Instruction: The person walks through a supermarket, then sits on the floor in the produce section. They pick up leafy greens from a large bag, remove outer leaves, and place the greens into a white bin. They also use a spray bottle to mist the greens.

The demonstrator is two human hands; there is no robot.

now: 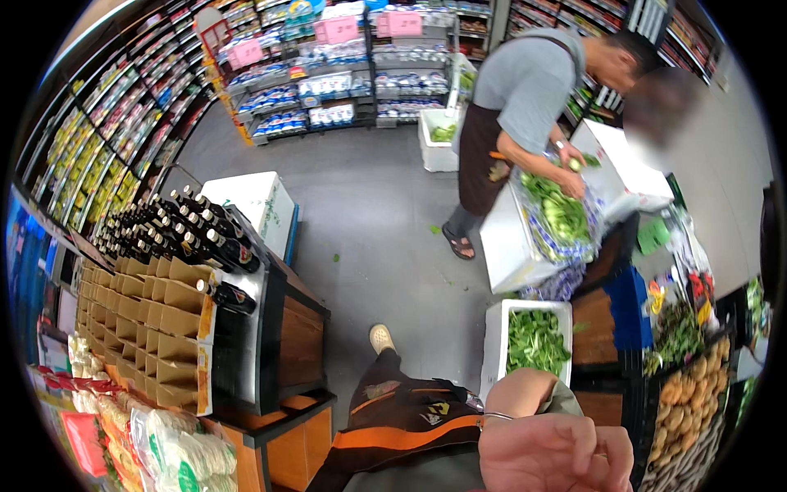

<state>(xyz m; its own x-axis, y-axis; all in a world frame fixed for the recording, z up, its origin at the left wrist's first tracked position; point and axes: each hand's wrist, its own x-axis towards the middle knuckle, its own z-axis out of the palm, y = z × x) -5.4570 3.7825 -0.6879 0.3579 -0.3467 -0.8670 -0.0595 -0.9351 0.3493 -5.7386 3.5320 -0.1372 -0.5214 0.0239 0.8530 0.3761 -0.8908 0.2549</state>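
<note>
My right hand (553,455) is at the bottom right, close to the camera, its palm partly in view and its fingers loosely curled. Nothing shows in it. A thin bracelet circles the wrist, beside a grey-green sleeve. My left hand is out of view. Just beyond the right wrist stands a white foam box (494,344) filled with leafy greens (536,338). My dark apron with an orange band (406,435) covers my front, and one beige clog (381,337) is on the grey floor.
A co-worker (529,92) bends over greens in plastic (562,215) on white boxes at the right. Dark bottles (227,246) and cardboard dividers (147,332) occupy a left stand. Potatoes (682,400) lie at the lower right. Stocked shelves (335,86) line the back.
</note>
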